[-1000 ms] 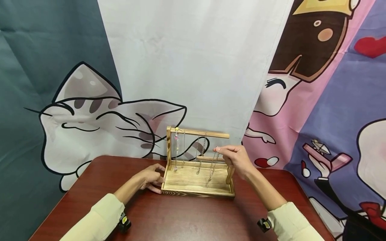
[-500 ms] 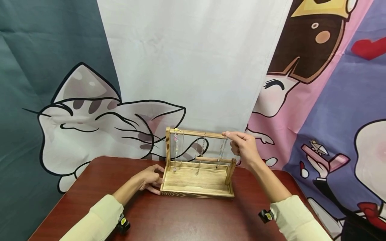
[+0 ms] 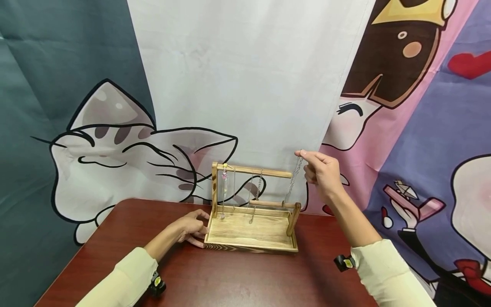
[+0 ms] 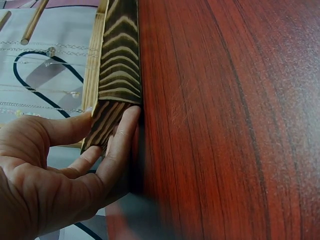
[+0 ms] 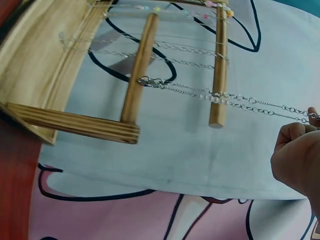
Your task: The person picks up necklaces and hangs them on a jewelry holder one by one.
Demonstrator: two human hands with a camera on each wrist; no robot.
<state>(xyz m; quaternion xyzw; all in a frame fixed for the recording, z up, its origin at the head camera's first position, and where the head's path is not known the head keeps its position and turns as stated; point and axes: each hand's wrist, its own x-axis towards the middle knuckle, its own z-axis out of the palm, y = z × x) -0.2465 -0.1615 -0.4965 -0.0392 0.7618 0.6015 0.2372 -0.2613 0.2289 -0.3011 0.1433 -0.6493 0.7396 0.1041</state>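
Note:
My right hand [image 3: 324,172] pinches a silver chain necklace [image 3: 293,179] above the upper right of a wooden jewelry stand [image 3: 245,232]. The chain slants down as a doubled loop toward the stand's lower bar [image 3: 270,204]. In the right wrist view it crosses the free end of the upper bar [image 5: 217,107], and its clasp end [image 5: 150,81] overlaps the lower bar. On the left, my left hand [image 3: 190,228] grips the end of the stand's tray. The left wrist view has its thumb [image 4: 75,127] at the rim and fingers around the dark-grained corner [image 4: 107,120].
From the upper bar hang a beaded strand [image 3: 224,183] at the left and several thin chains, one a thicker twisted chain [image 3: 259,183]. The stand sits on a red-brown table [image 3: 245,277]. Close behind hangs a printed cloth backdrop [image 3: 245,85].
My right hand has risen and moved right, lifting the necklace from over the tray past the upper bar's free end. The left hand stays at the tray's end.

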